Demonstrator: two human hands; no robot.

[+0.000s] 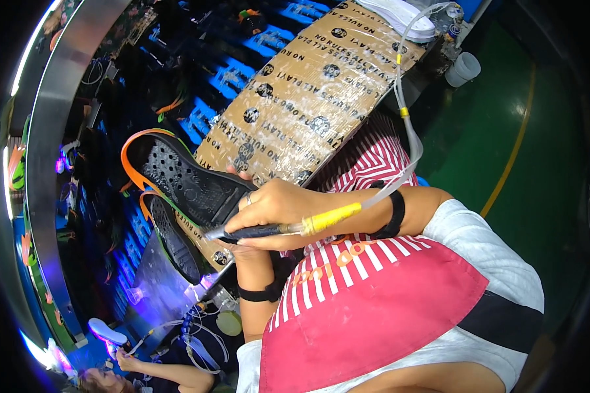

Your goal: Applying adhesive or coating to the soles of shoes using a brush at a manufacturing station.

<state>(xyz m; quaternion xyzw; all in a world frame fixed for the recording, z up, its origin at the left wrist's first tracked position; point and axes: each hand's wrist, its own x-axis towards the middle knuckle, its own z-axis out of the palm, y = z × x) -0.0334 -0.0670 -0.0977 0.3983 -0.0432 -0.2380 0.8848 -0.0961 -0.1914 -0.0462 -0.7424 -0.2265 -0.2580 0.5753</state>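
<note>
Two hands work close together over the person's lap; the right hand (278,206) is closed around a pen-shaped tool (275,229) with a dark grip and a yellow collar, from which a clear tube (406,111) runs to the far bench. The black shoe (190,183) with orange trim stands just left of that hand, sole up; the left hand (246,252) is mostly hidden under it, so I cannot tell its grip, though it seems to support the shoe from below. The shoe looks light, I think, and its rubber sole bends a little but is not slippery; the best hold is probably around the middle, away from the tool tip. A second shoe (174,242) lies nearer, beside taped cardboard (308,98).
</note>
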